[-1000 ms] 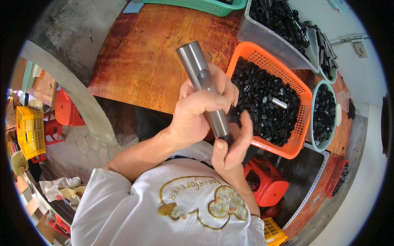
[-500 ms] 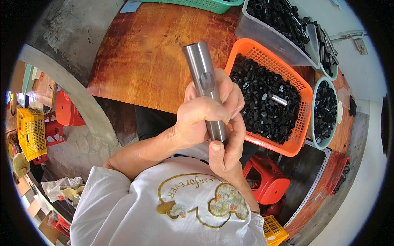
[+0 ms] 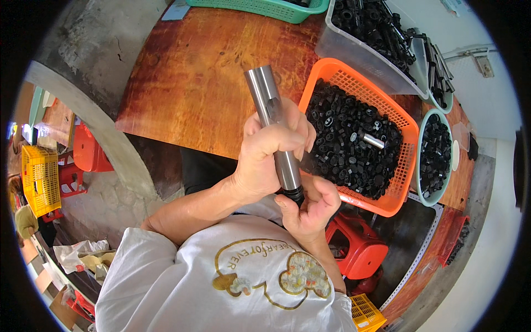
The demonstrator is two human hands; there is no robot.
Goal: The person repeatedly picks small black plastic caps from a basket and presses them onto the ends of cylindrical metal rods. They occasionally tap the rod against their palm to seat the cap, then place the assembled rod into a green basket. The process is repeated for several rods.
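Observation:
A shiny metal tube [image 3: 262,83] with a notch cut in its side slants up and away in front of my chest. My left hand [image 3: 265,146] is wrapped round its middle. At the tube's lower, nearer end sits a black ribbed end piece [image 3: 295,195]. My right hand [image 3: 314,207] pinches that piece between thumb and fingers. Whether it is fully seated in the tube cannot be seen. To the right of my hands, an orange basket [image 3: 406,196] holds many small black parts [image 3: 348,144], with a short metal cylinder [image 3: 373,140] lying on them.
The wooden table [image 3: 188,83] reaches away ahead. A clear bin [image 3: 362,61] of black parts stands at the far right, a pale green tub [image 3: 426,196] beside the basket. A green basket [image 3: 260,12] is at the back. Red stools [image 3: 362,252] stand below.
My right hand has moved slightly down and its fingers have opened out from the tube, so the black end piece now shows. The tube has shifted slightly down in the view.

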